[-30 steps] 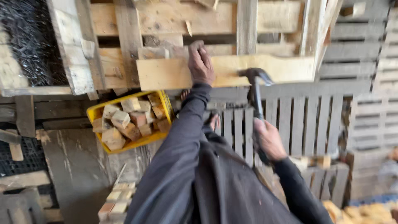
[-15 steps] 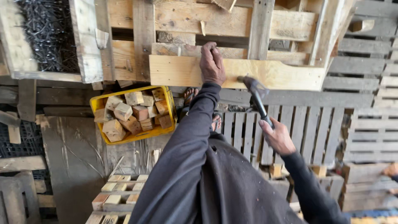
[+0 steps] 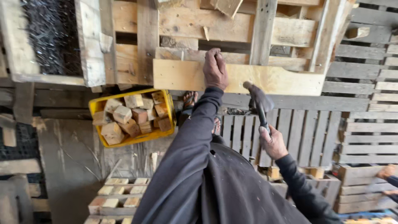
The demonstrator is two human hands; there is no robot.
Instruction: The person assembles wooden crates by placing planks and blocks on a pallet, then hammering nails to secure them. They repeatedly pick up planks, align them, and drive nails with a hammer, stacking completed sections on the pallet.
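Note:
My left hand (image 3: pixel 215 68) presses down on a pale wooden plank (image 3: pixel 182 76) that lies across a wooden pallet (image 3: pixel 265 29). My right hand (image 3: pixel 273 142) grips the handle of a dark hammer (image 3: pixel 258 101), whose head hangs just over the plank's near edge, right of my left hand. Both arms wear dark sleeves. My feet in sandals (image 3: pixel 190 99) show below the plank.
A yellow crate (image 3: pixel 98 107) full of wooden blocks sits to the left. A bin of dark nails (image 3: pixel 52 37) is at upper left. Grey pallets (image 3: pixel 365 108) are stacked on the right, with more blocks (image 3: pixel 120 197) below. Another person's hand (image 3: pixel 387 172) shows at the right edge.
The hammer has swung down and forward toward the plank, and my right hand has followed it. My left hand stays on the plank.

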